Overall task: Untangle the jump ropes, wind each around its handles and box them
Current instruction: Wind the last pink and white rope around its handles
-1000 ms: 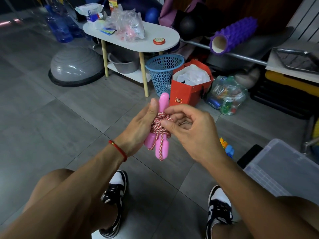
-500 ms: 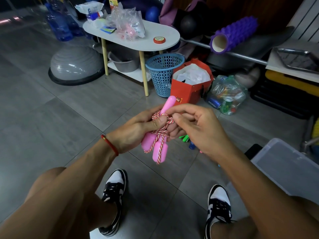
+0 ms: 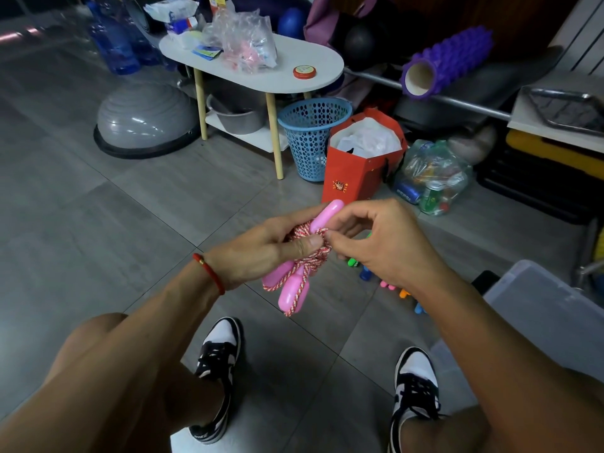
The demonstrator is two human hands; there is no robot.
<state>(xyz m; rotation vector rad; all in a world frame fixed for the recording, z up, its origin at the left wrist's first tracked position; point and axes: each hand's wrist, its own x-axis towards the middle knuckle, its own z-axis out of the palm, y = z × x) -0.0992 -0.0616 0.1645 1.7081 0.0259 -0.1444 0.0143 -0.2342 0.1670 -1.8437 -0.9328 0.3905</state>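
Head view, going left to right: a grey half-ball trainer (image 3: 143,120) is parked on the floor far left, with a white table (image 3: 261,71) just beside it and a blue basket (image 3: 312,135) tucked by the table's leg. A red bag (image 3: 359,168) is set right next to the basket.

Down in the middle, the left hand (image 3: 261,253) is curled round the pink handles (image 3: 292,289), thumb pressed flat onto the wound rope (image 3: 310,256). So the bundle is held up in the air, over the floor between the two shoes. One handle end is seen poking up past the fingers, two more ends hang out below with a loop of rope dangling alongside.

The right hand (image 3: 385,243) is pinched on the rope at the top of the bundle, fingertips touching the left thumb. Which strand is being held can't really be told.

A few small coloured bits (image 3: 385,284) are spotted on the floor under that hand, mostly hidden. Far right, a clear box (image 3: 542,308) is sat on the floor by the right knee.
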